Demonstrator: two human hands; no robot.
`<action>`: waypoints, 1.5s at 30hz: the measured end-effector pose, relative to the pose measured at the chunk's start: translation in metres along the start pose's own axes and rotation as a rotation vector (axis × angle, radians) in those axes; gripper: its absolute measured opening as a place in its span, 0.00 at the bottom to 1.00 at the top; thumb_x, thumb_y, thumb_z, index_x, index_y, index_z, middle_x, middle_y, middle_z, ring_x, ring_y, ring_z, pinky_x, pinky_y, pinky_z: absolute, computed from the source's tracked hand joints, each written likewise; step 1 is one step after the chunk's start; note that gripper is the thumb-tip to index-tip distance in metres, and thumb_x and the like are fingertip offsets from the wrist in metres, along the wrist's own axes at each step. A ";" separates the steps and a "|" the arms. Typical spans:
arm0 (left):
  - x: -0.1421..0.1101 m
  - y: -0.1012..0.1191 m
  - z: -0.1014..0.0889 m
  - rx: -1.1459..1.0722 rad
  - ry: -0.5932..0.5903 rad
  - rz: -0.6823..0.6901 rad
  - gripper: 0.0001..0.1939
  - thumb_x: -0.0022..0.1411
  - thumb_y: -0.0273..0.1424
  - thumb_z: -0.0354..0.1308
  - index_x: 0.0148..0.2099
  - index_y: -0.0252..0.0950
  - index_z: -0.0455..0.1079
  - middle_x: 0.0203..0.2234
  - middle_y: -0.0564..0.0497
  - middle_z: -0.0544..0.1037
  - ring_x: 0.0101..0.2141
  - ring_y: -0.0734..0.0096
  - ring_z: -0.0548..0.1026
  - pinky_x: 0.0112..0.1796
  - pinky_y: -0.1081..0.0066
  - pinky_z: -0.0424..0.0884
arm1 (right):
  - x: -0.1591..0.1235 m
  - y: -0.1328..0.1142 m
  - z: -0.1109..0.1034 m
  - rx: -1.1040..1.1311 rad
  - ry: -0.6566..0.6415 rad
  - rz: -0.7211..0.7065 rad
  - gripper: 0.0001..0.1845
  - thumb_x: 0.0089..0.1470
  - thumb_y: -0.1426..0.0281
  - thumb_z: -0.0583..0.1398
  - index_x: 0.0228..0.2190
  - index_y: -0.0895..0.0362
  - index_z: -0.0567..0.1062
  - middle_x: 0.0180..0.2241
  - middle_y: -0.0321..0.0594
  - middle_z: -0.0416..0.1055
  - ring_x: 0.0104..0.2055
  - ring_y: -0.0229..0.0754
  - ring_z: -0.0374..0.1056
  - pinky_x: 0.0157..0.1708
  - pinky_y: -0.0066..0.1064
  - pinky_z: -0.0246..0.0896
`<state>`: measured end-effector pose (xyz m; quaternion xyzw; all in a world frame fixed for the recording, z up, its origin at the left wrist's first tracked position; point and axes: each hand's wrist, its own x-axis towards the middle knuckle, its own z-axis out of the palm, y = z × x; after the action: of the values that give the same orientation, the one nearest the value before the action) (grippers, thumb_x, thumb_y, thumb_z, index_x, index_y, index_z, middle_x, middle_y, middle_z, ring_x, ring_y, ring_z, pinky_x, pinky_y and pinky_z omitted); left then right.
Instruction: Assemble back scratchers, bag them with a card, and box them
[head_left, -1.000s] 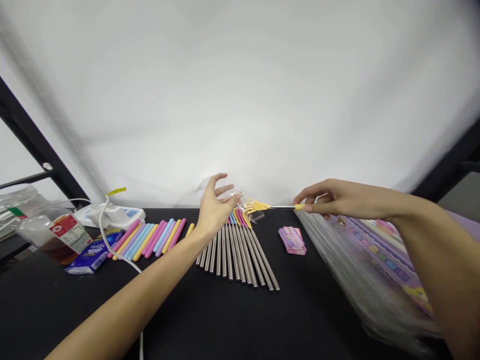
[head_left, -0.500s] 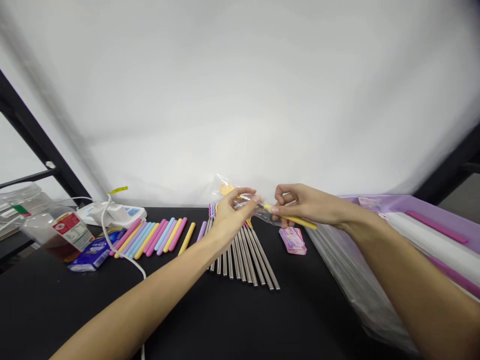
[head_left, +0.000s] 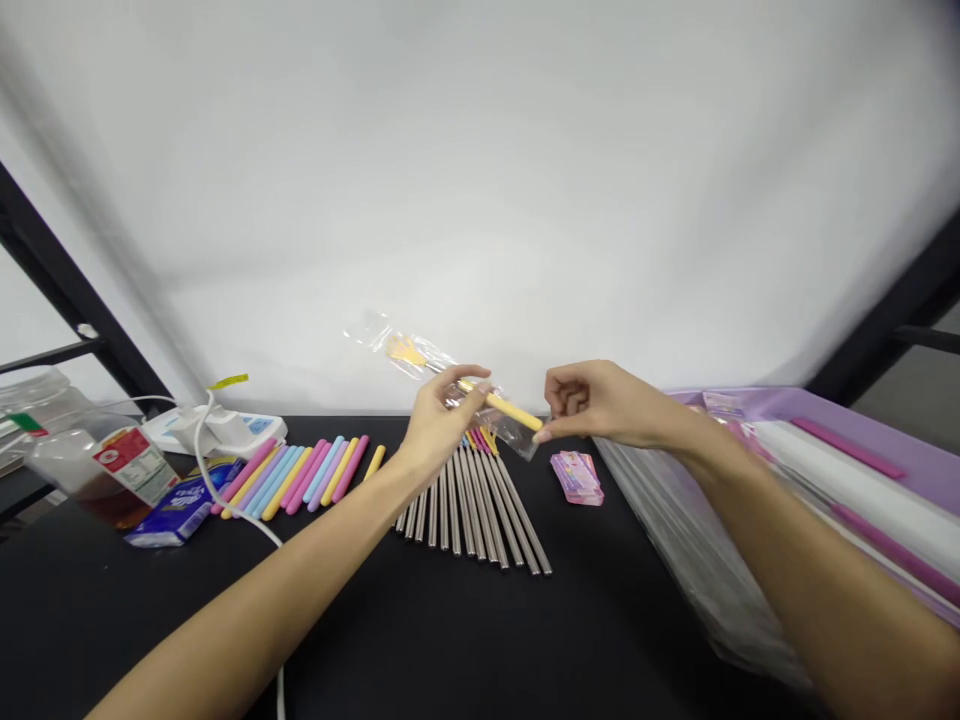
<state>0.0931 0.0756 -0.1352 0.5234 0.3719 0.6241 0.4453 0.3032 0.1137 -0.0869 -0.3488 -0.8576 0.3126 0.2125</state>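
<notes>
A back scratcher with a yellow hand-shaped head (head_left: 406, 350) and a yellow handle (head_left: 514, 410) lies inside a clear plastic bag (head_left: 367, 330). My left hand (head_left: 448, 412) is closed around its middle, bag and all. At the handle's lower right end, the fingers of my right hand (head_left: 589, 400) pinch the edge of the bag; the exact contact is partly hidden. Below my hands, several metal rods (head_left: 487, 510) with coloured heads lie fanned on the black table (head_left: 450, 640). My left hand and forearm cover some of them.
Pink, yellow, blue and purple handles (head_left: 300, 478) lie in a row at left. Beyond are a blue packet (head_left: 176, 510), a plastic bottle (head_left: 97, 470) and a power strip (head_left: 262, 425) with a white cable. Pink cards (head_left: 577, 478), clear bags (head_left: 667, 530) and a purple bin (head_left: 840, 415) are at right.
The back scratcher has slid left and up, deeper into the bag. My right hand has shifted from gripping the yellow handle to its end; my left hand has moved slightly left.
</notes>
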 end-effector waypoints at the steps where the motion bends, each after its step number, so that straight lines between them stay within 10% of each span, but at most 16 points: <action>1: -0.002 -0.001 0.003 0.024 -0.039 0.002 0.16 0.56 0.38 0.65 0.43 0.35 0.71 0.33 0.48 0.78 0.35 0.66 0.79 0.38 0.65 0.77 | 0.003 -0.001 0.004 -0.075 0.068 -0.031 0.27 0.36 0.55 0.71 0.23 0.55 0.61 0.21 0.28 0.58 0.24 0.34 0.55 0.23 0.28 0.48; 7: -0.006 0.000 0.001 0.181 -0.169 0.051 0.15 0.59 0.35 0.62 0.48 0.38 0.67 0.37 0.47 0.76 0.34 0.67 0.79 0.36 0.66 0.77 | 0.009 0.002 0.019 -0.127 0.134 -0.089 0.28 0.35 0.56 0.72 0.25 0.54 0.60 0.25 0.28 0.56 0.27 0.35 0.51 0.26 0.28 0.47; 14: 0.004 0.012 -0.016 0.153 -0.201 0.022 0.20 0.58 0.36 0.64 0.51 0.38 0.65 0.37 0.47 0.74 0.37 0.63 0.79 0.34 0.66 0.77 | 0.002 0.003 0.009 0.055 -0.124 -0.120 0.28 0.38 0.58 0.72 0.39 0.53 0.68 0.42 0.37 0.63 0.36 0.38 0.62 0.35 0.31 0.61; 23: 0.003 0.012 -0.018 0.158 -0.323 0.008 0.16 0.57 0.39 0.65 0.40 0.37 0.63 0.33 0.51 0.72 0.30 0.72 0.75 0.29 0.73 0.73 | 0.007 -0.004 0.019 0.184 -0.007 -0.213 0.14 0.47 0.57 0.68 0.28 0.55 0.77 0.48 0.43 0.64 0.52 0.48 0.63 0.47 0.37 0.62; 29: -0.004 0.017 -0.010 0.263 -0.476 0.028 0.17 0.59 0.39 0.63 0.47 0.39 0.63 0.36 0.49 0.73 0.34 0.69 0.76 0.35 0.68 0.75 | 0.009 0.003 0.019 0.394 -0.086 0.112 0.24 0.39 0.60 0.72 0.35 0.55 0.69 0.29 0.35 0.72 0.29 0.39 0.69 0.31 0.32 0.62; 37: 0.016 0.017 -0.029 0.212 -0.022 0.210 0.14 0.68 0.40 0.50 0.54 0.42 0.62 0.41 0.47 0.74 0.37 0.69 0.78 0.41 0.63 0.75 | 0.004 0.004 0.016 0.249 -0.433 0.147 0.16 0.45 0.60 0.68 0.25 0.58 0.72 0.22 0.33 0.69 0.25 0.34 0.62 0.25 0.27 0.54; 45: 0.016 0.012 -0.037 0.375 -0.030 0.184 0.19 0.59 0.33 0.62 0.52 0.37 0.66 0.45 0.45 0.75 0.29 0.76 0.75 0.34 0.69 0.74 | 0.001 0.005 0.027 0.100 -0.816 0.238 0.20 0.38 0.55 0.71 0.23 0.57 0.72 0.21 0.34 0.72 0.24 0.38 0.68 0.25 0.27 0.58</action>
<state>0.0539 0.0870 -0.1254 0.6381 0.4253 0.5741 0.2870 0.2895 0.1063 -0.1089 -0.2823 -0.8089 0.4886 -0.1651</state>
